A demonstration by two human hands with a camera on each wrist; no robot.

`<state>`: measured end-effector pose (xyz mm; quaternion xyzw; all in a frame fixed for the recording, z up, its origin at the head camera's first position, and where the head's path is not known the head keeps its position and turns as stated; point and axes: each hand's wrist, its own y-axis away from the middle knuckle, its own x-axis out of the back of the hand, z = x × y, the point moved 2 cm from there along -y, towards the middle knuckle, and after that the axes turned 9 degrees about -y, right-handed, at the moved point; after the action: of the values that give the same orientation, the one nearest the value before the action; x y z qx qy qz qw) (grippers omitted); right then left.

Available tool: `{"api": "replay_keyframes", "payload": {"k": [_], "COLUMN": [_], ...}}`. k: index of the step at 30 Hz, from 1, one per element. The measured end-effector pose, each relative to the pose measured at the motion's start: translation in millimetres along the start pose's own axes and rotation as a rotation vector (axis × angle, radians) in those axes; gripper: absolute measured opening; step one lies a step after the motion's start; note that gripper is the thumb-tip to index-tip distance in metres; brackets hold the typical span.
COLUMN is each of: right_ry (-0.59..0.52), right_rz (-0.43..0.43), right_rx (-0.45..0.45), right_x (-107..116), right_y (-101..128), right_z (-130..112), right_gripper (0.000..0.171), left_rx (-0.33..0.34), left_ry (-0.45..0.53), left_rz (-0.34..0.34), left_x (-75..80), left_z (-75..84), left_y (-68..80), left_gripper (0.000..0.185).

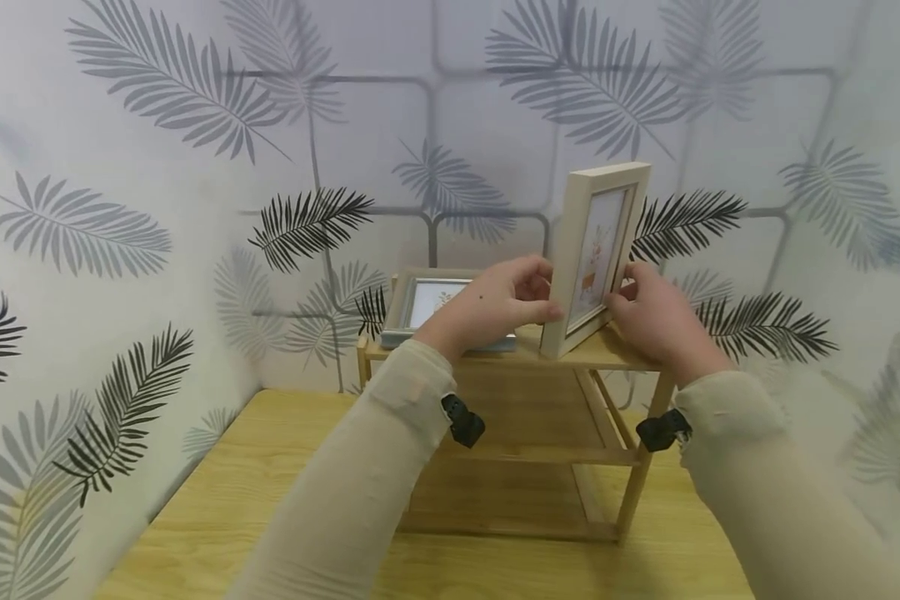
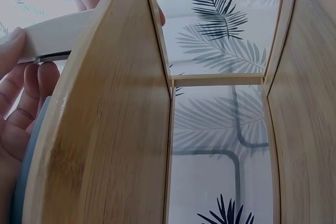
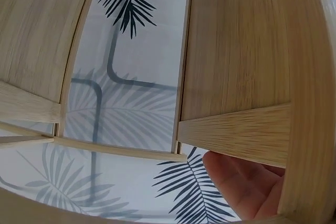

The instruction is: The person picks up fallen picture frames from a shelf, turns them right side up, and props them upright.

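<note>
On the top board of a small wooden shelf (image 1: 521,354) stands an upright cream picture frame (image 1: 602,250) with a flower picture, turned at an angle. My left hand (image 1: 506,300) pinches its left edge, the thumb in front; the left wrist view shows fingers (image 2: 46,80) curled under the frame's edge (image 2: 58,32). At the frame's lower right side my right hand (image 1: 660,321) grips it, thumb on the front and fingers behind. In the right wrist view the shelf hides most of this hand (image 3: 247,187). A second picture frame (image 1: 401,312) lies face up beneath my left forearm and hand.
The shelf has lower boards (image 1: 495,500) and slim legs (image 1: 633,500), and stands on a light wood table (image 1: 217,500). Close behind rises a wall (image 1: 390,125) with leaf-patterned covering, which also runs along the left side. Each wrist wears a black camera strap (image 1: 462,421).
</note>
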<state>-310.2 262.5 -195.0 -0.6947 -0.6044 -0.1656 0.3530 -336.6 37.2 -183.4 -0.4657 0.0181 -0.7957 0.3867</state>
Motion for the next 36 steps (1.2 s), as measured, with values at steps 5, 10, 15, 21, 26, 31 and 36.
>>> {"api": "replay_keyframes", "payload": {"k": [5, 10, 15, 21, 26, 31, 36], "right_ry": [0.017, 0.054, 0.083, 0.101, 0.128, 0.131, 0.152], "right_rz": [-0.033, -0.087, -0.101, -0.074, -0.054, -0.063, -0.071], "right_rx": [0.015, 0.012, 0.023, 0.031, 0.045, 0.069, 0.084], "right_x": [-6, -1, 3, 4, 1, -1, -4], "right_y": [-5, -7, -9, -15, -19, -22, -21], "right_z": [-4, -6, -5, -6, -7, -6, -4], "right_gripper": [0.049, 0.053, 0.054, 0.044, 0.04, 0.041, 0.04], "left_rx": [-0.006, -0.025, -0.031, -0.001, 0.015, 0.019, 0.029], "left_ry": [-0.019, -0.046, -0.082, -0.118, -0.115, -0.094, -0.11], "left_rz": [-0.016, -0.031, -0.07, -0.111, -0.122, -0.111, -0.105], "left_x": [5.6, 6.1, 1.6, 3.0, 3.1, -1.7, -9.8], "left_z": [-2.1, -0.7, 2.4, 9.8, 14.6, 17.4, 22.8], "left_y": [4.0, 0.3, -1.4, -0.7, -1.5, -1.5, -0.8], "left_gripper": [0.036, 0.04, 0.046, 0.053, 0.052, 0.045, 0.038]}}
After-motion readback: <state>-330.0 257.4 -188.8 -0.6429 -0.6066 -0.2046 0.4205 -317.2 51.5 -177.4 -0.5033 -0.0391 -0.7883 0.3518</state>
